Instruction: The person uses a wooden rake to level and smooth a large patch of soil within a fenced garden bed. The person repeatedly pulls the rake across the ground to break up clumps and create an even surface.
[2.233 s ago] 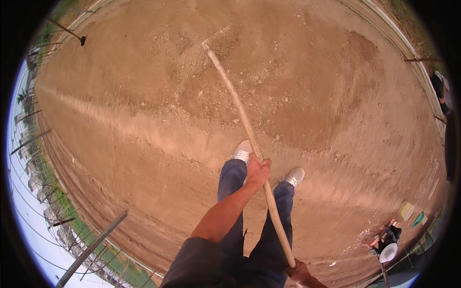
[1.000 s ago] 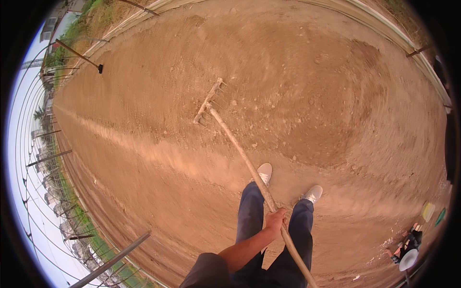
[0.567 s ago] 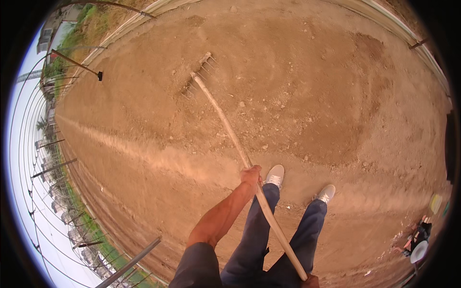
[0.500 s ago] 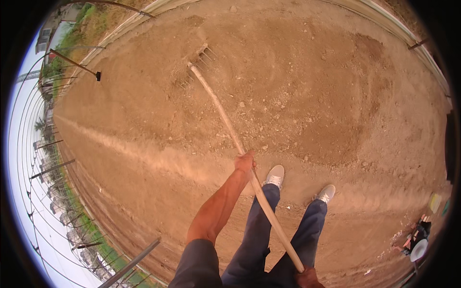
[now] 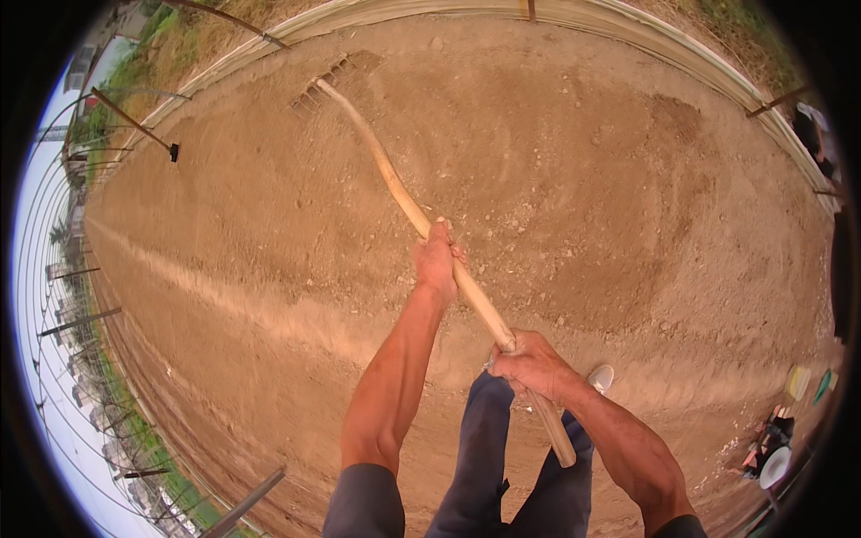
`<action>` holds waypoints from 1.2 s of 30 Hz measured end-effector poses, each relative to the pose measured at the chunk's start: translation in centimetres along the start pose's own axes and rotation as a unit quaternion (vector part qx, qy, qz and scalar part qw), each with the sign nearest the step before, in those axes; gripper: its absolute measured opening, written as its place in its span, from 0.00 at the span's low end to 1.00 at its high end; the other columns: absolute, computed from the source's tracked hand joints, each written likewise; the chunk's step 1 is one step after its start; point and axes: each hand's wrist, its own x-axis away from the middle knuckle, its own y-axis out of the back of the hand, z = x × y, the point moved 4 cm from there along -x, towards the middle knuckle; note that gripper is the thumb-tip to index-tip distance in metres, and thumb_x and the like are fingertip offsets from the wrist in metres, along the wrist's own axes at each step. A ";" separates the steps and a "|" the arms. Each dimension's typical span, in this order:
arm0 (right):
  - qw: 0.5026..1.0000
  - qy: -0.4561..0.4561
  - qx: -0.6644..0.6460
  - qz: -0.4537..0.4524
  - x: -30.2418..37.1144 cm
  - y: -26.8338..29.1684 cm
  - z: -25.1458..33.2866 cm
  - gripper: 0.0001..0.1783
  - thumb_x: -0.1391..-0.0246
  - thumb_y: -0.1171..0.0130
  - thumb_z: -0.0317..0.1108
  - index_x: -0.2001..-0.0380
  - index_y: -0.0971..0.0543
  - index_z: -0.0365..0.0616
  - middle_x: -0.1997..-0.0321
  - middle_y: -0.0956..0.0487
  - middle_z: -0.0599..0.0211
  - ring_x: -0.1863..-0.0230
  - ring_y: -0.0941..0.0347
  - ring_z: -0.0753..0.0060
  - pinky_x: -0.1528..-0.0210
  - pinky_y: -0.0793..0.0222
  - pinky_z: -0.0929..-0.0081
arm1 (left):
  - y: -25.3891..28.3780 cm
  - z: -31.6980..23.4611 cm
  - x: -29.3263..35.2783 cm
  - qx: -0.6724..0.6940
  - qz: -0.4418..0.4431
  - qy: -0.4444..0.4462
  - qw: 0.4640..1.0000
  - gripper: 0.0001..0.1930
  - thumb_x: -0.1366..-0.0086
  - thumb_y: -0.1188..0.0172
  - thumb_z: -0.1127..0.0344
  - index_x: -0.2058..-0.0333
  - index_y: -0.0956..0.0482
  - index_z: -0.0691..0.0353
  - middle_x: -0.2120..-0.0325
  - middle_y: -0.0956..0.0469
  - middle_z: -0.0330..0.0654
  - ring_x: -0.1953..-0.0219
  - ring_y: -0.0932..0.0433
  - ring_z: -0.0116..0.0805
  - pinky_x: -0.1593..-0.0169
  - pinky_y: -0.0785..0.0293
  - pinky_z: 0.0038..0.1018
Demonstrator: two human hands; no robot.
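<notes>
Both my hands grip the long wooden handle of a rake [image 5: 387, 172]. My left hand [image 5: 438, 260] is closed round the middle of the shaft. Nearer my body, my right hand [image 5: 531, 363] wraps round it close to the butt end, which sticks out below over my legs. Far out on the upper left, the rake's toothed head [image 5: 325, 82] is at the brown soil [image 5: 556, 179]; whether its tines are in the dirt or just above it I cannot tell. Small clods and pale stones lie scattered over the soil.
A pale sheet edging [image 5: 628, 25] borders the plot at the far side. Another long-handled tool [image 5: 134, 121] leans at the upper left. Posts and curved wires line the left. At the lower right lie a white round thing [image 5: 775, 468] and dark items. My shoe [image 5: 601, 378] stands on the dirt.
The rake has moved outward, its head farther away and to the left. Both hands have moved forward with it, the right rising from the lower edge to in front of my legs.
</notes>
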 end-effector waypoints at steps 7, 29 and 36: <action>0.958 -0.027 -0.262 0.113 0.6 -0.1 2.9 0.07 0.49 0.43 0.27 0.70 0.32 0.46 0.84 0.37 0.80 0.89 0.44 0.89 0.90 0.46 0.84 | -2.0 -4.1 -2.0 -0.077 -0.006 -0.007 0.997 0.11 0.33 0.51 0.62 0.70 0.38 0.61 0.81 0.37 0.36 0.85 0.38 0.24 0.83 0.36 0.24; 0.937 -0.085 -0.329 -0.078 30.8 6.1 -12.2 0.09 0.53 0.42 0.26 0.66 0.28 0.38 0.82 0.31 0.71 0.82 0.35 0.77 0.80 0.38 0.76 | -15.0 8.0 9.6 -0.171 0.108 0.052 0.978 0.16 0.35 0.46 0.58 0.75 0.39 0.60 0.82 0.37 0.35 0.86 0.35 0.24 0.84 0.34 0.24; 0.960 -0.135 -0.156 -0.191 36.8 0.8 -29.1 0.10 0.50 0.42 0.35 0.65 0.30 0.45 0.80 0.31 0.76 0.77 0.34 0.80 0.78 0.37 0.75 | -15.6 15.4 9.3 -0.284 0.129 0.102 0.945 0.17 0.37 0.44 0.57 0.68 0.37 0.66 0.84 0.35 0.38 0.88 0.33 0.27 0.87 0.34 0.27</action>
